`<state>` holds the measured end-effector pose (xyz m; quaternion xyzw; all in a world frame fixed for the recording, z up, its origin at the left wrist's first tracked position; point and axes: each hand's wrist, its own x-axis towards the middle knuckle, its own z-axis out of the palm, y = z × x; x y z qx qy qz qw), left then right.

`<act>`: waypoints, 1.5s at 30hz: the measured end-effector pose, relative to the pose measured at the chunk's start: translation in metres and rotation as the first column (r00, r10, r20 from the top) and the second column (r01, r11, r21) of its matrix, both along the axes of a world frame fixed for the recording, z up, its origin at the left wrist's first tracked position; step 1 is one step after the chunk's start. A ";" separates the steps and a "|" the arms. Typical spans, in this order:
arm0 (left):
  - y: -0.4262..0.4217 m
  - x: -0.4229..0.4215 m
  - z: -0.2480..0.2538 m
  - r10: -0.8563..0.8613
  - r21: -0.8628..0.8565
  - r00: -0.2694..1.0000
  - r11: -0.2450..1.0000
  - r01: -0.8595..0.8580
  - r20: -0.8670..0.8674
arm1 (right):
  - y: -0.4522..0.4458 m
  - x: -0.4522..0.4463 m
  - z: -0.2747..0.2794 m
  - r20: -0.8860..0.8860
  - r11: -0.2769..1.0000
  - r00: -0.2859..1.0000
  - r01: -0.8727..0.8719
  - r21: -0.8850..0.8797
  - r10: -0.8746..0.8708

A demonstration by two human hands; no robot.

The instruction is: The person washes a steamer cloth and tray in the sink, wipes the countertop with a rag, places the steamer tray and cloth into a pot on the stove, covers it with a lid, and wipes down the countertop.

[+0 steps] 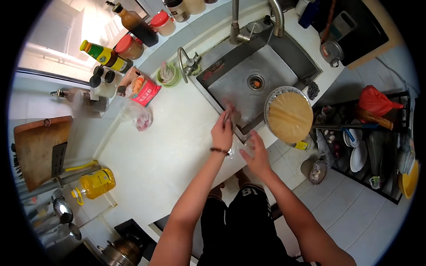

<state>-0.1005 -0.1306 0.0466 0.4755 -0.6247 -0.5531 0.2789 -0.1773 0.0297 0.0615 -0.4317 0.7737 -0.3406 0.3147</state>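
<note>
My left hand [223,132], with a dark beaded bracelet at the wrist, is at the near left edge of the steel sink [239,66]. Its fingers are curled round something blurred, greyish and pinkish, that I cannot make out. To its right my right hand [256,153] is apart from it, with fingers spread and nothing in them, over the counter's front edge. A clear, shiny patch like thin plastic or water [237,150] lies on the white counter [164,150] between the hands. The round tan board or lid [289,117] rests at the sink's right corner.
At the upper left of the counter are a red-and-white packet [145,94], a clear bag [143,119] and a green bowl [176,77]. Bottles and jars line the ledge. An oil jug [97,183] stands left. A black rack [386,177] with dishes stands right.
</note>
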 end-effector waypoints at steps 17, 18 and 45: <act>-0.040 0.100 0.015 -0.306 0.227 0.321 0.938 0.262 0.896 | -0.086 -0.043 -0.068 -0.202 0.936 0.937 -0.317 -0.152 0.284; -0.043 0.097 0.014 -0.304 0.226 0.328 0.940 0.254 0.895 | -0.106 -0.044 -0.065 -0.219 0.930 0.933 -0.325 -0.172 0.285; -0.044 0.099 0.002 -0.291 0.222 0.311 0.945 0.240 0.905 | -0.265 -0.151 -0.075 0.868 0.799 0.304 0.580 0.159 -0.393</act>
